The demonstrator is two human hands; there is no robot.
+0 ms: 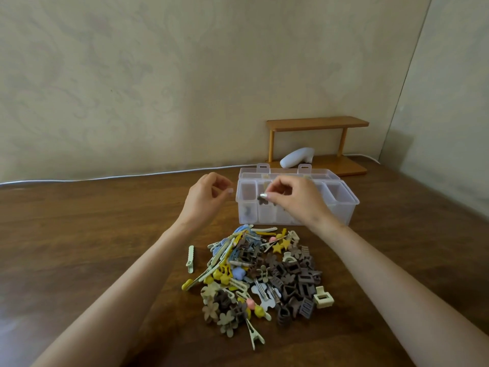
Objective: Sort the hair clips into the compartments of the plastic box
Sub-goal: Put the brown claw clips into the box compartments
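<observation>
My right hand: I pinch a small brown flower clip with my thumb and first finger.
My left hand: up beside the box, fingers curled in, and I see nothing in it.
Flower clip: over the front of the clear plastic box, near its left end.
Box: on the brown table, lid tipped open at the back.
Pile of hair clips: just in front of the box, between my arms. Brown, yellow, blue and pale ones.
One pale green clip: alone, left of the pile.
Behind the box: a wooden shelf.
</observation>
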